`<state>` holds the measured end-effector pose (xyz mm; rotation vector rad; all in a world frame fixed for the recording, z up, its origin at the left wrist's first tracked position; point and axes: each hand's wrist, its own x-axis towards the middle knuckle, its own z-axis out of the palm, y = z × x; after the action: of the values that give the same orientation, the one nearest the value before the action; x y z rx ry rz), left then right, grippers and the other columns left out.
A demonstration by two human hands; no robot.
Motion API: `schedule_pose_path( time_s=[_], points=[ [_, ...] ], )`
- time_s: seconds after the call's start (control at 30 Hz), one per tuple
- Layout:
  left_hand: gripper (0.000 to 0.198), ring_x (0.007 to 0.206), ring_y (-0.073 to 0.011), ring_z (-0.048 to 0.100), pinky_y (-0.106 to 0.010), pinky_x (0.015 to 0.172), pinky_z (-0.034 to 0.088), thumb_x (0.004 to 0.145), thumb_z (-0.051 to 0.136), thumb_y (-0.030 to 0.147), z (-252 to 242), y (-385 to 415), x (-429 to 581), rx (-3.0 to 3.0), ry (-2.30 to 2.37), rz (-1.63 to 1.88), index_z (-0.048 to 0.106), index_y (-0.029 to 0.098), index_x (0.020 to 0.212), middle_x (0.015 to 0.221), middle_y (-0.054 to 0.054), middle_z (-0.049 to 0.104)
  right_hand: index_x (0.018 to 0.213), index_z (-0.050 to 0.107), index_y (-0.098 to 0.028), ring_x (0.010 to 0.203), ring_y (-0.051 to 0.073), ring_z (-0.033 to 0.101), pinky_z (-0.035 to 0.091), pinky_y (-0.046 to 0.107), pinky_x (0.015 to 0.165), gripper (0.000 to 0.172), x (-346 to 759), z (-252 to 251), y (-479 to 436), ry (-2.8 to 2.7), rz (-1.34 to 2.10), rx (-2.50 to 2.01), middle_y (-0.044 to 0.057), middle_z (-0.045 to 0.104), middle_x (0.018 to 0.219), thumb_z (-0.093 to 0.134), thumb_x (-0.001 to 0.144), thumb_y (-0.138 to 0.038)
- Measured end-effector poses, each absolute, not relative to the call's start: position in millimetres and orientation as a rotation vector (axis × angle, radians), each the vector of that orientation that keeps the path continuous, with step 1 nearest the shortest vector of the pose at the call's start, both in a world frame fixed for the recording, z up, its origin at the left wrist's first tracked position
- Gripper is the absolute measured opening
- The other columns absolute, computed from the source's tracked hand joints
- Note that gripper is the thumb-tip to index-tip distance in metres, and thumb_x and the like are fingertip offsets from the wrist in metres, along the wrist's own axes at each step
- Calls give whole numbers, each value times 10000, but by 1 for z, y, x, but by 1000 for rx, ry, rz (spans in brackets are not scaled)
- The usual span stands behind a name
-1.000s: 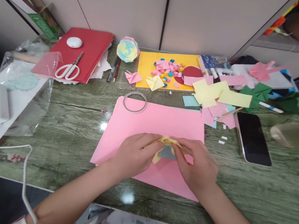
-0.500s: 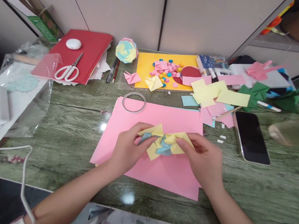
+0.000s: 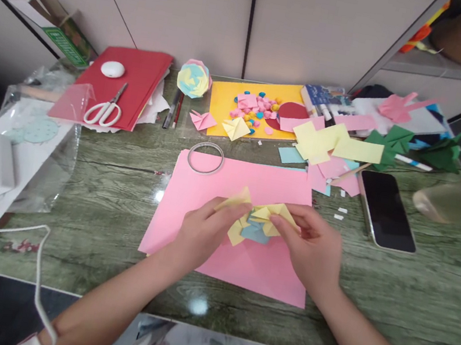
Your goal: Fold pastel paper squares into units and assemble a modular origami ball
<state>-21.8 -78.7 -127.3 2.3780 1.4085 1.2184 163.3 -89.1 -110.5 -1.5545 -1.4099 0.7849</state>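
We have the folded paper (image 3: 256, 231) just above the pink sheet (image 3: 252, 267), lying lengthwise from side to side between our left grip (image 3: 205, 230) and right grip (image 3: 316, 243), each pinching the end nearer it.

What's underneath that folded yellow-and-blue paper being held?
A pink sheet on the table. The part directly behind the folded paper is hidden, so anything there can't be seen.
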Motion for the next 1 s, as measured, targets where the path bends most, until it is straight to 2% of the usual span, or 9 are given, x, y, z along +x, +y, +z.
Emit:
schedule_pose_path(
  time_s=[0.1,0.23,0.43,0.7,0.87,1.0],
  points=[
    [216,770,-99,656,-162,644,510,801,578,123,-122,-77,-21,2379,1363,1234,611,214,994,865,-7,699,917,653,-237,737,182,679,530,265,595,189,163,-112,-90,-1407,734,-1549,21,714,834,671,735,-282],
    [160,718,-93,645,-159,586,496,812,542,103,-119,-76,-20,2371,1361,1228,648,208,868,822,-13,681,1003,626,-241,748,196,689,547,286,614,282,163,-116,-92,-1437,666,-1540,29,715,835,677,728,-282],
    [193,698,-84,630,-147,558,477,809,524,83,-121,-78,-22,2436,1371,1183,658,216,848,834,-7,670,804,642,-207,662,167,669,528,254,581,113,163,-120,-94,-1494,588,-1563,18,710,737,666,738,-295],
    [252,747,-76,621,-138,599,474,789,514,52,-131,-80,-23,2538,1282,1152,620,230,933,913,-4,647,783,628,-195,619,152,652,493,230,533,100,160,-112,-92,-1535,532,-1651,12,696,703,638,749,-289],
    [225,803,-116,635,-187,655,503,822,478,111,-132,-81,-23,2557,1258,946,620,219,959,967,-31,643,763,615,-206,557,128,641,474,210,491,34,159,-112,-90,-1685,387,-1585,-7,684,662,608,768,-238],
    [239,814,-117,634,-181,655,505,840,436,100,-128,-80,-26,2555,1220,866,625,203,945,982,-40,641,804,623,-226,577,117,657,474,191,487,30,161,-114,-90,-1830,248,-1482,-14,704,699,595,794,-230]
  ],
)
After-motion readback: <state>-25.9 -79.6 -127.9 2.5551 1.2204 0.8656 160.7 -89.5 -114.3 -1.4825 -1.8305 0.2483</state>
